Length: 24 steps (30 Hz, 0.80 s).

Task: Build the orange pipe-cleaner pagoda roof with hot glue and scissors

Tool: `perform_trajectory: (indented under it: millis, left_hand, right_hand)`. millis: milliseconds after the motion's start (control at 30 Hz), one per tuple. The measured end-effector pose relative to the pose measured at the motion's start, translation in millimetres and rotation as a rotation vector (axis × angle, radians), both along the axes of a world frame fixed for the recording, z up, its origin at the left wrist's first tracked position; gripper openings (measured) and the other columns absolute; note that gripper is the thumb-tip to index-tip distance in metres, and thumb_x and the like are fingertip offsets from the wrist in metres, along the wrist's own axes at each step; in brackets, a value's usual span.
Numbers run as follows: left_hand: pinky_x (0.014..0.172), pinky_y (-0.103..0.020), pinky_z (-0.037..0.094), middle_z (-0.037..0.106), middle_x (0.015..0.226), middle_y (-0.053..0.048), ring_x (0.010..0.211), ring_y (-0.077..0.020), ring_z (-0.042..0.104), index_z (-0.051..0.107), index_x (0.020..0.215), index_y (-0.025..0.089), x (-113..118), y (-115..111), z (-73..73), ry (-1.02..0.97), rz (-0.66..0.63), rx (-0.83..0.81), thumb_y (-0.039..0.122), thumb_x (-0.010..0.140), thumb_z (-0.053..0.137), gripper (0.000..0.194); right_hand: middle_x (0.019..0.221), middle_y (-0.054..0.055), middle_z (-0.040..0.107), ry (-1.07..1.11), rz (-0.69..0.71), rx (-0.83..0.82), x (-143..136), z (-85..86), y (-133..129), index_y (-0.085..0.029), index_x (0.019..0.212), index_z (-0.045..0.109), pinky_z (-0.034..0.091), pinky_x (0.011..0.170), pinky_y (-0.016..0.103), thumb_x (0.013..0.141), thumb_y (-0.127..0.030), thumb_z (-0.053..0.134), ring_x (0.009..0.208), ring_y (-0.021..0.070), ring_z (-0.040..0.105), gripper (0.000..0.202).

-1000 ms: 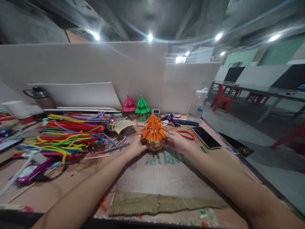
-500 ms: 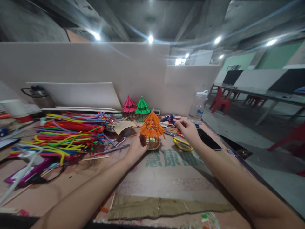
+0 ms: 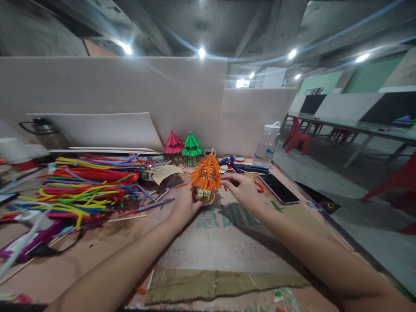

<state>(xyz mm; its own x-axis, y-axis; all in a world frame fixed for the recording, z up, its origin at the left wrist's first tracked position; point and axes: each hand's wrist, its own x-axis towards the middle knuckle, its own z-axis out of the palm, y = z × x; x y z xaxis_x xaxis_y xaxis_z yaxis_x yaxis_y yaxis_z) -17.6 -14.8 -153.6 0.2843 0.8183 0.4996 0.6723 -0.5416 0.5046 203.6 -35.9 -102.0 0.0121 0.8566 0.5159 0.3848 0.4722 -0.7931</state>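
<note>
An orange pavilion model [image 3: 208, 173] with a tiered roof of short orange pieces stands tilted a little above the cardboard sheet [image 3: 208, 251]. My left hand [image 3: 186, 201] holds it low on its left side, by the pale base. At its right side is my right hand [image 3: 238, 186], thumb and fingertips pinched together close to the lower roof edge; whatever lies between them is too small to make out. Behind the orange model stand a pink one [image 3: 173, 145] and a green one [image 3: 191, 147] of similar shape.
Colourful pipe cleaners [image 3: 94, 184] lie heaped at the left, near a purple glue gun [image 3: 35, 242]. Blue-handled pliers [image 3: 250, 167], a phone [image 3: 278, 189] and a water bottle [image 3: 267, 145] are on the right. A white board [image 3: 113, 95] rises behind the table.
My right hand has moved left and down to the orange model, now covering the yellow-handled scissors. The model leans slightly more, still in my left hand. The view has shifted a little.
</note>
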Motion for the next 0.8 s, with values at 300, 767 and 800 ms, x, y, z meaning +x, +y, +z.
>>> perform_trajectory:
  millis: [300, 767, 800]
  left_hand:
    - [0.079, -0.041, 0.047, 0.062, 0.092, -0.01, 0.091, -0.0303, 0.061, 0.054, 0.099, 0.018, 1, -4, -0.4, 0.075, 0.031, 0.082, 0.034, 0.083, 0.065, 0.025]
    - [0.1, -0.047, 0.045, 0.063, 0.114, -0.016, 0.114, -0.0316, 0.058, 0.058, 0.109, 0.014, -3, 5, -11.7, -0.079, 0.017, 0.031, 0.011, 0.076, 0.06, 0.033]
    - [0.101, -0.047, 0.045, 0.063, 0.115, -0.016, 0.115, -0.0312, 0.058, 0.058, 0.11, 0.014, -4, 8, -14.4, -0.114, 0.021, 0.021, 0.009, 0.075, 0.059, 0.036]
  right_hand:
    - [0.07, 0.003, 0.068, 0.249, -0.01, -0.187, -15, -26.8, 7, -0.014, 0.101, 0.076, 0.042, 0.055, 0.027, 0.075, -0.04, 0.069, 0.06, 0.016, 0.055, 0.037]
    - [0.078, 0.001, 0.067, 0.505, 0.03, -0.132, -11, -29.3, 13, -0.02, 0.075, 0.063, 0.048, 0.072, 0.03, 0.07, -0.053, 0.076, 0.076, 0.0174, 0.06, 0.035]
    - [0.084, 0.002, 0.069, 0.531, 0.036, -0.121, -6, -25.7, 17, -0.021, 0.076, 0.061, 0.05, 0.077, 0.031, 0.072, -0.055, 0.074, 0.082, 0.0181, 0.062, 0.037]
